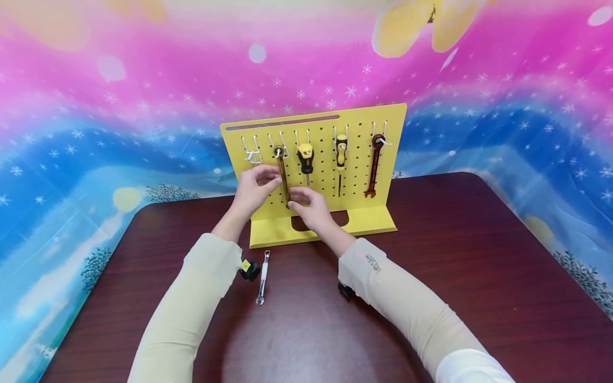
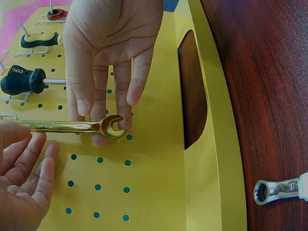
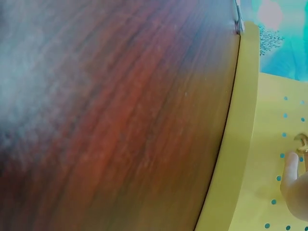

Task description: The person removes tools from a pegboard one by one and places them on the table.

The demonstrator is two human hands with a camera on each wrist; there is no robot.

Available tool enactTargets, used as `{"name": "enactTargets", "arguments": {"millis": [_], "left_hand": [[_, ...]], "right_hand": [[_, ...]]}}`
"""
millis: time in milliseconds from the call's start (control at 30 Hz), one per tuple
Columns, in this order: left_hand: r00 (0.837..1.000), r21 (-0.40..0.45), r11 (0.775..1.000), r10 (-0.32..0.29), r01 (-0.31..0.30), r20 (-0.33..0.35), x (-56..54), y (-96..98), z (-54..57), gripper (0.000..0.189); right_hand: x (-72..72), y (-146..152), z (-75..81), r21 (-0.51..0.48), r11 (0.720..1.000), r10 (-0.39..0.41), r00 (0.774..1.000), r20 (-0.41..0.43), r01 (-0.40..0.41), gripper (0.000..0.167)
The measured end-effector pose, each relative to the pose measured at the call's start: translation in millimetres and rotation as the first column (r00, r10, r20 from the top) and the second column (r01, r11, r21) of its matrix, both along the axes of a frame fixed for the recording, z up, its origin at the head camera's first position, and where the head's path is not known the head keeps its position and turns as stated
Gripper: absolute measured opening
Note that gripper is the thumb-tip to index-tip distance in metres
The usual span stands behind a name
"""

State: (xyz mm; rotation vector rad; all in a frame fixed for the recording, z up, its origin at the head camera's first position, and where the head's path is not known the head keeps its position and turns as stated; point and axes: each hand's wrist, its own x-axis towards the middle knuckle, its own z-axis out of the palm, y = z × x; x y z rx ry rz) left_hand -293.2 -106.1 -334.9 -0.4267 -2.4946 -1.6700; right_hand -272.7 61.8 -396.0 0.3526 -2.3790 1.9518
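A gold combination wrench point(image 1: 284, 178) hangs by its ring end from a hook on the yellow pegboard point(image 1: 359, 181). My left hand point(image 1: 254, 189) is beside its upper shaft, thumb and fingertips right at the metal and fingers loosely bent. From the other side comes my right hand point(image 1: 311, 210), its extended fingers passing behind the wrench's lower end in the left wrist view. The right thumb point(image 2: 82, 96) points at the shaft. In the right wrist view, the open-ended jaw of the gold wrench point(image 3: 301, 143) shows beside the right hand point(image 3: 296, 192).
A silver wrench point(image 1: 263, 276) with a white wrap lies on the dark wooden table point(image 1: 431, 266). On the board hang a stubby screwdriver point(image 1: 305, 158), a slim screwdriver point(image 1: 341, 151) and a reddish-brown wrench point(image 1: 375, 167). The leftmost hook point(image 1: 251, 154) carries no tool.
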Motion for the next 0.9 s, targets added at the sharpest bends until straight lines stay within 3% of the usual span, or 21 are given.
{"name": "enactTargets", "arguments": {"millis": [900], "left_hand": [[1.0, 0.021, 1.0, 0.002, -0.003, 0.02, 6.3, 5.6, 2.3, 0.022]], "right_hand": [[16.2, 0.5, 7.2, 0.001, 1.0, -0.01, 0.996, -0.087, 0.01, 0.023]]}}
